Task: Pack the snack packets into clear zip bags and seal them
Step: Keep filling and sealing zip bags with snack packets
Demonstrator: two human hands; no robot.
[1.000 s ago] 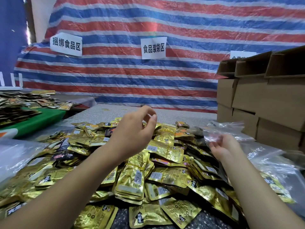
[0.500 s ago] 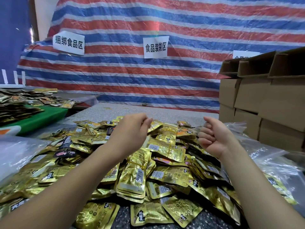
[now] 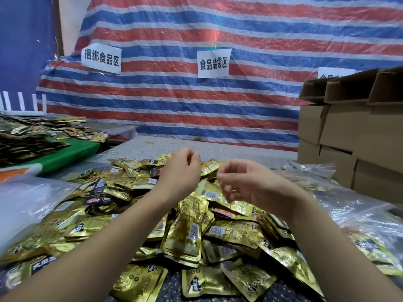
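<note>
A heap of gold foil snack packets (image 3: 185, 232) covers the table in front of me. My left hand (image 3: 181, 171) hovers over the heap's far side, thumb tip against the curled forefinger; what it pinches, if anything, does not show. My right hand (image 3: 250, 186) hangs close beside it, its curled fingers blurred, with a faint strip of clear film, a clear zip bag, at the fingertips. Crumpled clear zip bags (image 3: 311, 177) lie just right of that hand, some with packets inside.
Stacked cardboard boxes (image 3: 353, 138) stand at the right edge. More clear plastic (image 3: 28, 199) lies at the left, beside a green-topped table (image 3: 72, 151) with another packet pile. A striped tarp (image 3: 218, 105) with paper signs closes off the back.
My right hand went from reaching at the bags on the right to a fist, then swung left to meet my left hand. My left hand stayed over the heap, fingers curling in.
</note>
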